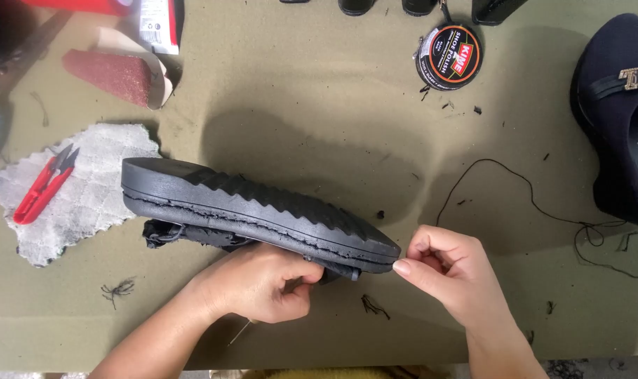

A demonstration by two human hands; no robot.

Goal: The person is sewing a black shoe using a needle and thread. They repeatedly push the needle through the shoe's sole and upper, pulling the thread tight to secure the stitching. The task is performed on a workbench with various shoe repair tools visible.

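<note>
left hand is clamped on the underside of the black sandal held sole-up over the table, right hand pinching its toe tip, red snips on a rag way off left.

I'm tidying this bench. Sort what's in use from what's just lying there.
In use:
left hand gripping the black sandal
right hand pinching the sole's end

Lying about:
red thread snips on a white cloth
polish tin
sandpaper
dark shoe
loose black thread
</note>
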